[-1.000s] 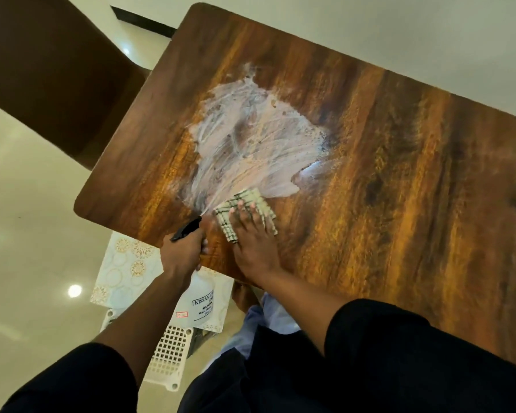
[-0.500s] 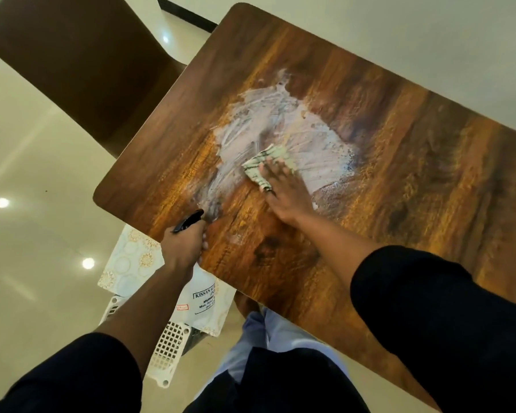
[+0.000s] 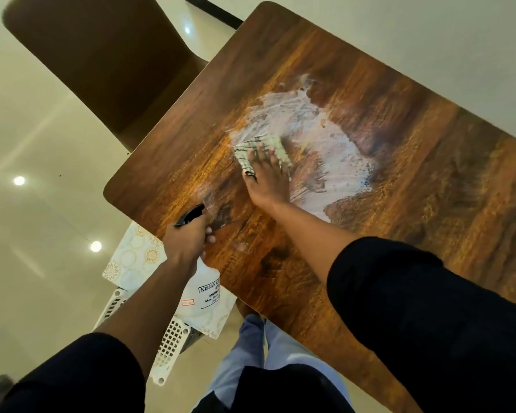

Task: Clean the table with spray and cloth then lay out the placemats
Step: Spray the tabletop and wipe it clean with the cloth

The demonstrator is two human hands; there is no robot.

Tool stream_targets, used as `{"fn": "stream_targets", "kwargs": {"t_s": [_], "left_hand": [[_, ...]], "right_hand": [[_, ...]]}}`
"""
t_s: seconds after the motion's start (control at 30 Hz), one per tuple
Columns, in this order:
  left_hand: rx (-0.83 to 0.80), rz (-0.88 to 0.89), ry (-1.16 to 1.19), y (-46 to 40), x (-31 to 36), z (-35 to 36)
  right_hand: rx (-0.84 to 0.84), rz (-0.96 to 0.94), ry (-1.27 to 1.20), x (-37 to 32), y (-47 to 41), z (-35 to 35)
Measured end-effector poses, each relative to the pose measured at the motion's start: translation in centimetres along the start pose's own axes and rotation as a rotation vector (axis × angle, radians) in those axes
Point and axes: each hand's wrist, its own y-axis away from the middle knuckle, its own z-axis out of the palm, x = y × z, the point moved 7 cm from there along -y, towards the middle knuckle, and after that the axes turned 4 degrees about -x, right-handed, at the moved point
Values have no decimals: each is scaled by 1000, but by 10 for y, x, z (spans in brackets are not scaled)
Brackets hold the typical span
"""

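A dark wood-grain worktop [image 3: 385, 162] runs diagonally from the top centre of the frame to the lower right, its rounded corner at left of centre. A brown chair [image 3: 108, 64] stands at the upper left on a glossy cream floor [image 3: 27, 222] marked with ceiling-light reflections. Across the middle of the worktop spreads a white, streaky patch of cleaning foam [image 3: 319, 150]. At lower left, below the worktop's edge, patterned white-and-gold placemats [image 3: 134, 257] lie on a white perforated plastic stool or basket [image 3: 167, 350]; which of the two cannot be told.

The person's right hand [image 3: 265, 174], at the centre of the frame, presses flat with fingers straight and spread on a checked cloth [image 3: 265, 144] lying at the foam's left edge. The left hand [image 3: 185, 239], at the worktop's near edge below centre, has its grip clamped round the neck of a white spray bottle [image 3: 206, 290], whose black nozzle [image 3: 189, 215] points toward the upper left over the wood while the labelled body hangs below the edge. Both arms wear dark sleeves; pale blue trouser legs [image 3: 251, 347] show at the bottom centre.
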Motion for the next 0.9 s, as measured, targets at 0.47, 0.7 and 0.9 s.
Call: {"fn": "stream_targets", "kwargs": {"t_s": [0.47, 0.7, 0.9], "left_hand": [[130, -54, -40, 9, -27, -41], [89, -54, -27, 13, -33, -39], [73, -57, 5, 22, -36, -43]], "right_hand": [[-176, -546, 261, -56, 59, 67], [9, -9, 50, 34, 25, -3], [-43, 13, 77, 1, 51, 21]]}}
